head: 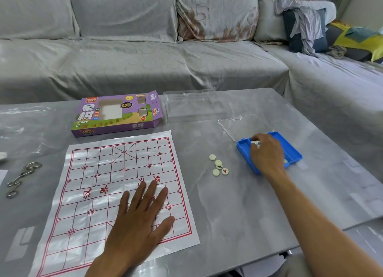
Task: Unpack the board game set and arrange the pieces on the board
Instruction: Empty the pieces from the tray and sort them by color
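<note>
A white plastic board sheet [116,173] with a red grid lies flat on the grey table. My left hand [141,218] presses flat on its near half, fingers spread. To the right, my right hand [267,154] reaches into a blue tray [294,150] and pinches cream pieces [255,143] at its fingertips. Several cream round pieces [218,166] lie loose on the table between the board sheet and the tray. The tray's clear lid [244,125] is hinged open behind it.
The purple game box [116,115] lies behind the board sheet, with a clear plastic insert [192,104] to its right. Metal ring puzzles [20,179] lie at the left edge. A grey covered sofa [145,48] runs behind the table [238,210].
</note>
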A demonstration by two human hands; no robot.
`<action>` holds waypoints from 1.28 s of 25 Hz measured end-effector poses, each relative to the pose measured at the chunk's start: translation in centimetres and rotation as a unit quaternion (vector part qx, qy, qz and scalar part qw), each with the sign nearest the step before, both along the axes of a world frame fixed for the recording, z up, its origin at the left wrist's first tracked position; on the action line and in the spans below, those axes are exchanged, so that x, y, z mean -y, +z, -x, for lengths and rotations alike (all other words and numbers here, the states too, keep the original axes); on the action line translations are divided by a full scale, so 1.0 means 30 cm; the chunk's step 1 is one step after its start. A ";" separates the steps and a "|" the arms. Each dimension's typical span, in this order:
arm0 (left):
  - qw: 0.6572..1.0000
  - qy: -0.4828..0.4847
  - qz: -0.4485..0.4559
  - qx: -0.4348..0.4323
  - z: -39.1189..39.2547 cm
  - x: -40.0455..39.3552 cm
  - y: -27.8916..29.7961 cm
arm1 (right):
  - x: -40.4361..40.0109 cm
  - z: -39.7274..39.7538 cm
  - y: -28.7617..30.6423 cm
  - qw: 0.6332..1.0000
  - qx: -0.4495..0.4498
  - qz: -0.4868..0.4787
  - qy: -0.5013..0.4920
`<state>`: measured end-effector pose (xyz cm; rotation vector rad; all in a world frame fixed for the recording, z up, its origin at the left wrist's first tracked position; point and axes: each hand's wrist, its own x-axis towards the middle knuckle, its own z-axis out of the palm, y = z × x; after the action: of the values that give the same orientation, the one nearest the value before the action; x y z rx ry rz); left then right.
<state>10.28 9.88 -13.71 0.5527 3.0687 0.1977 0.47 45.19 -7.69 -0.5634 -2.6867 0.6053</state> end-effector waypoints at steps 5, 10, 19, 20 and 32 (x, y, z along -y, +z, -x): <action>1.000 -0.001 0.005 -0.007 0.005 0.008 -0.008 | -0.179 0.002 -0.066 0.979 0.188 -0.079 -0.027; 1.000 0.003 -0.018 0.003 0.001 0.007 -0.006 | -0.200 0.017 -0.059 0.983 0.176 -0.053 -0.002; 1.000 0.008 -0.022 0.006 -0.001 0.006 -0.001 | -0.196 0.059 -0.046 0.976 0.212 -0.053 0.001; 1.000 0.008 -0.023 0.006 -0.002 0.006 -0.001 | -0.195 0.065 -0.050 0.978 0.203 -0.053 -0.005; 1.000 -0.003 -0.017 -0.004 0.000 0.010 -0.007 | -0.207 0.069 -0.035 0.978 0.202 -0.058 0.009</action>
<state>10.27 9.57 -13.92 0.5654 3.0759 0.2480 -1.61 51.41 -8.73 -0.6946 -3.0845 0.3636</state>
